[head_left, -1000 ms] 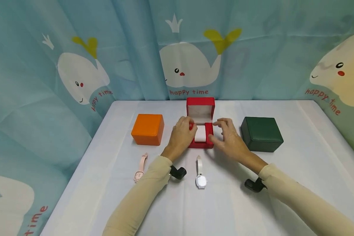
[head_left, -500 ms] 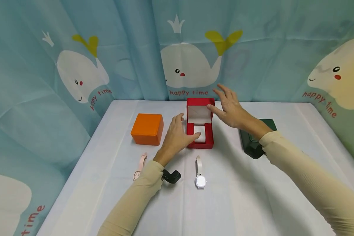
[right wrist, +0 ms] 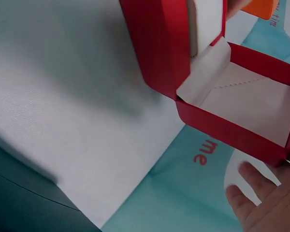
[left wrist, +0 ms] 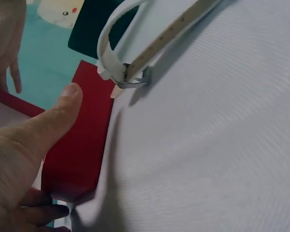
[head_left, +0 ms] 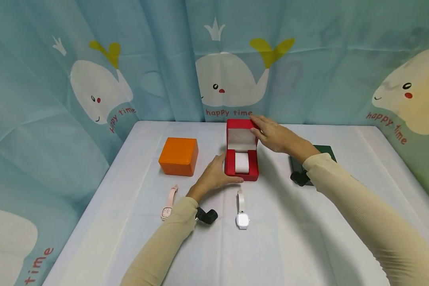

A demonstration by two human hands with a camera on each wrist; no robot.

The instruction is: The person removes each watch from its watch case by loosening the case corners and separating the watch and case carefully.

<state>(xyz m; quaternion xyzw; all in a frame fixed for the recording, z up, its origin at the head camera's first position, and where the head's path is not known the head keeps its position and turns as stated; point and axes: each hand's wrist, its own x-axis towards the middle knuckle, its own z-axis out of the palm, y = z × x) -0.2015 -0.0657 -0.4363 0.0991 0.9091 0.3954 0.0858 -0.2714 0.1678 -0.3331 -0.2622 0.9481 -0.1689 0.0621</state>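
A red watch box (head_left: pixel 252 169) stands with its lid raised at the far middle of the table, a white cushion (head_left: pixel 242 163) inside. My left hand (head_left: pixel 214 174) grips the base from the left. In the left wrist view its thumb (left wrist: pixel 63 113) lies along the front face, fingers round the side. At the lid's upper right corner is my right hand (head_left: pixel 277 137), holding it between thumb and fingers. The right wrist view shows the pale lining of the lid (right wrist: pixel 261 94). Nearer me lies a white-strapped watch (head_left: pixel 242 219).
Left of the red box stands a closed orange box (head_left: pixel 178 156). A dark green box (head_left: pixel 325 151) is at the right, partly behind my right forearm. A pink watch (head_left: pixel 167 212) lies beside my left sleeve. The whale-print curtain (head_left: pixel 164 71) hangs behind the table.
Both hands left the cushion area. My right hand rose, then came down and left onto the lid's corner; my left hand spread and lowered to grip the base. The cushion now shows fully.
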